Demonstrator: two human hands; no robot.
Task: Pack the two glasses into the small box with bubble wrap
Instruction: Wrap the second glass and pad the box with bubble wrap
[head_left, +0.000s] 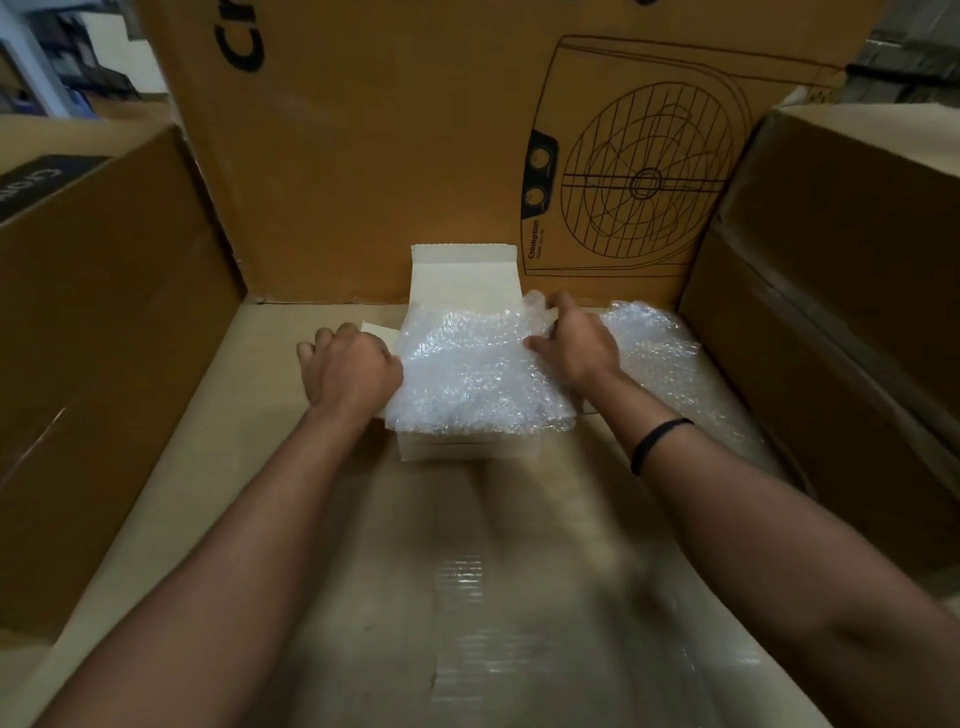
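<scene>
The right hand (571, 345) is pinching the far edge of the clear, crinkled bubble wrap sheet (483, 379), likely spreading it as padding. The left hand (353, 369) is curling loosely against the near-left side of the small white cardboard box (462, 275), apparently steadying it. The glasses cannot be seen, perhaps hidden beneath the wrap.

Small box (464, 451): white card, open, rear lid flap upright, sat on the cardboard floor | Bubble wrap (467, 374): clear sheet, crumpled, lay over the box opening, trailing off the box's right side | Glasses: not visible, hidden beneath the wrap if present
</scene>
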